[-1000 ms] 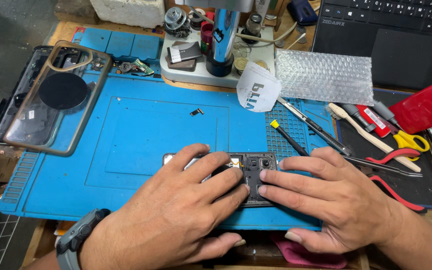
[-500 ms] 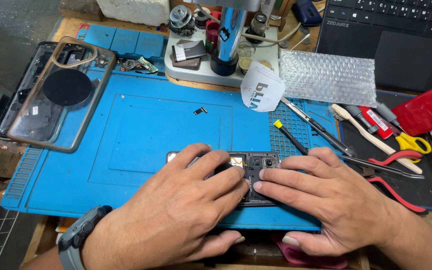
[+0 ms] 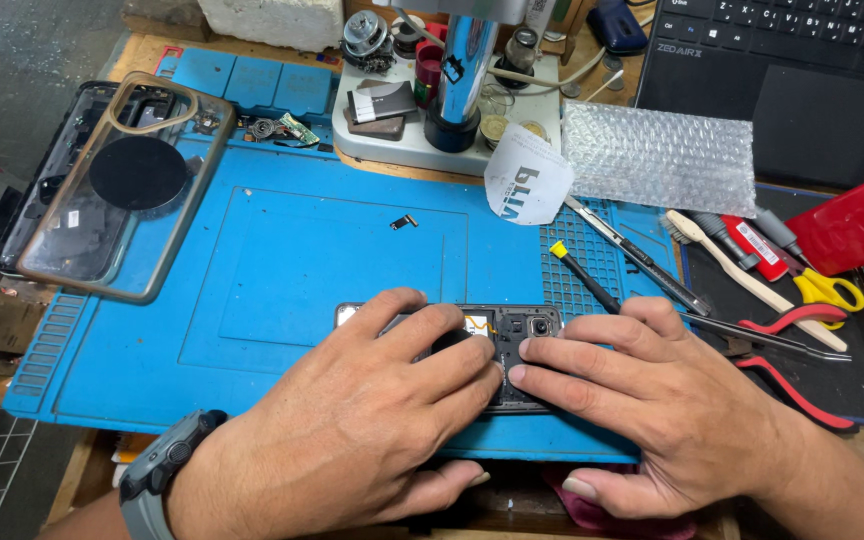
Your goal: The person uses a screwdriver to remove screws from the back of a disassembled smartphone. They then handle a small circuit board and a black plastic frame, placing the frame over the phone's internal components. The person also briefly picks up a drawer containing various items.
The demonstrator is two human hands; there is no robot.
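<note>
Both hands flat and pressing down on opened black smartphone body [image 3: 512, 345] lying on blue silicone repair mat [image 3: 282, 290]; left hand [image 3: 352, 440] spread over left and middle of it, fingertips [image 3: 477, 350] on dark inner plate, right hand [image 3: 652, 400] over right part, fingertips [image 3: 522, 375] meeting left ones near centre. Not a pinch or closed grasp, fingers extended, palm-down hold on phone body. Compared with half a second and one second earlier: hands and phone in same pose, almost no shift, only slight drift of view; so pressing or seating work continuing, no part lifted or removed. Phone near front edge of mat, just under hands. Hidden: most of phone interior covered by fingers, only camera module corner and strip of yellow flex showing between hands; what sits under fingertips not readable. Grey wristwatch [image 3: 157, 470] on left wrist, partly cut off at bottom edge. Beyond hands, small dark loose part [image 3: 404, 222] on mat, too small to identify. Up-left of hands, clear phone case with dark round disc [image 3: 117, 185]. Right of right hand, red-handled pliers [image 3: 792, 345], yellow-tipped black screwdriver [image 3: 582, 278], bubble wrap sheet [image 3: 657, 155] farther back.
</note>
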